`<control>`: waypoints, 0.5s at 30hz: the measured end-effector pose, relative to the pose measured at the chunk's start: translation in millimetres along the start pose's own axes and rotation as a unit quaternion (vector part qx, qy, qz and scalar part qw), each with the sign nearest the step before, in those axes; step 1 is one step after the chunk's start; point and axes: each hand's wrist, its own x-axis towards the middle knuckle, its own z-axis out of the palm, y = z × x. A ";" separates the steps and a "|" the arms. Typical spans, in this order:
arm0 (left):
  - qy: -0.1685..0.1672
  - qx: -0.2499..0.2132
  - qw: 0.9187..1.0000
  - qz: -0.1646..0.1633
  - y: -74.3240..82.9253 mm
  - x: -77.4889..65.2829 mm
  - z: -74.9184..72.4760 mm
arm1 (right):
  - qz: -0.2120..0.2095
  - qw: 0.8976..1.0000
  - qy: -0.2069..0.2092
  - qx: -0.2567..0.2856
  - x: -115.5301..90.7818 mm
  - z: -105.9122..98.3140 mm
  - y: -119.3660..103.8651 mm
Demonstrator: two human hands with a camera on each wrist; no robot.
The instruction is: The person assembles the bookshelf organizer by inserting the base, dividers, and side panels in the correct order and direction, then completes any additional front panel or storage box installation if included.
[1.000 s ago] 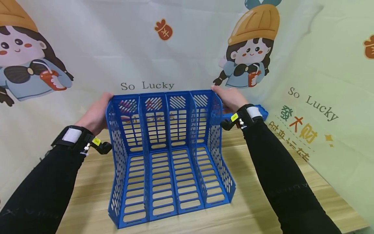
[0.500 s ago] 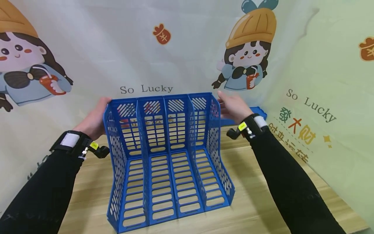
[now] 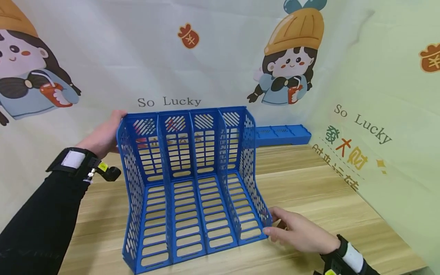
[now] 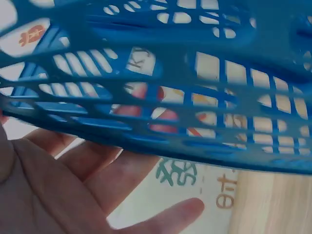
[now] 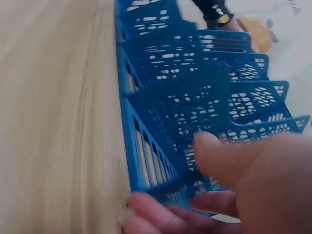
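A blue plastic file rack [image 3: 167,198] with several upright dividers and slotted panels stands on the wooden table, its compartments facing the head camera. My left hand [image 3: 103,135] grips its back left edge near the top; the left wrist view shows fingers [image 4: 131,175] reaching behind the perforated side panel. At the front right corner, my right hand [image 3: 302,231] holds the low end of the side panel. Its thumb [image 5: 207,146] lies on one face of that panel in the right wrist view, and the other fingers curl near the base corner.
Behind the rack to the right, a long low blue plastic piece [image 3: 283,134] with slots lies against the wall. A printed cloth [image 3: 223,57] covers the back and right sides. The wooden table [image 3: 309,183] extends right of the rack.
My right hand has left the rack's top right back corner and come down toward me to its front right corner. My left hand stays at the back left edge.
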 end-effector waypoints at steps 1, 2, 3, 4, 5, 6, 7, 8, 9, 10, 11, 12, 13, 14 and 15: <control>0.001 0.003 1.000 -0.004 -3.4 -1.6 -0.4 | 0.001 1.000 0.010 0.000 3.7 1.4 1.5; 0.002 0.005 1.000 -0.004 -7.5 -2.7 -0.5 | 0.004 1.000 0.022 -0.002 7.8 0.9 3.2; 0.000 0.002 1.000 -0.009 -11.7 -4.1 -0.5 | 0.011 0.999 0.031 -0.002 12.0 -1.3 5.3; -0.004 0.004 1.000 -0.011 -16.4 -7.0 -1.3 | 0.023 0.999 0.041 -0.004 17.1 -4.5 7.3; -0.009 0.007 1.000 -0.009 -21.3 -9.7 -2.5 | 0.034 0.998 0.049 -0.001 23.1 -8.4 10.3; -0.018 0.006 1.000 -0.002 -26.1 -13.0 -4.1 | 0.046 0.997 0.058 0.008 29.8 -12.5 13.2; -0.026 0.003 1.000 0.005 -30.3 -16.2 -5.7 | 0.057 0.996 0.065 0.019 37.4 -16.6 16.3; -0.032 -0.001 0.999 0.014 -34.1 -19.6 -6.7 | 0.068 0.995 0.073 0.032 45.7 -20.8 19.2; -0.036 -0.002 0.999 0.024 -36.9 -23.2 -6.9 | 0.077 0.993 0.079 0.044 54.3 -24.6 21.9; -0.042 -0.005 0.998 0.038 -39.2 -26.6 -6.5 | 0.083 0.992 0.086 0.049 63.5 -28.3 24.2; -0.046 -0.013 0.998 0.049 -40.8 -29.2 -5.1 | 0.085 0.991 0.093 0.052 72.4 -31.9 26.3; -0.049 -0.021 0.997 0.054 -41.9 -32.3 -3.4 | 0.083 0.990 0.102 0.041 80.7 -35.7 27.5; -0.051 -0.028 0.997 0.059 -43.1 -35.8 -1.5 | 0.084 0.990 0.110 0.032 89.0 -38.9 28.6; -0.052 -0.036 0.996 0.065 -44.4 -40.2 0.5 | 0.084 0.989 0.117 0.030 96.7 -41.8 29.4; -0.054 -0.042 0.995 0.069 -45.9 -45.1 2.1 | 0.082 0.989 0.123 0.027 103.6 -44.0 29.9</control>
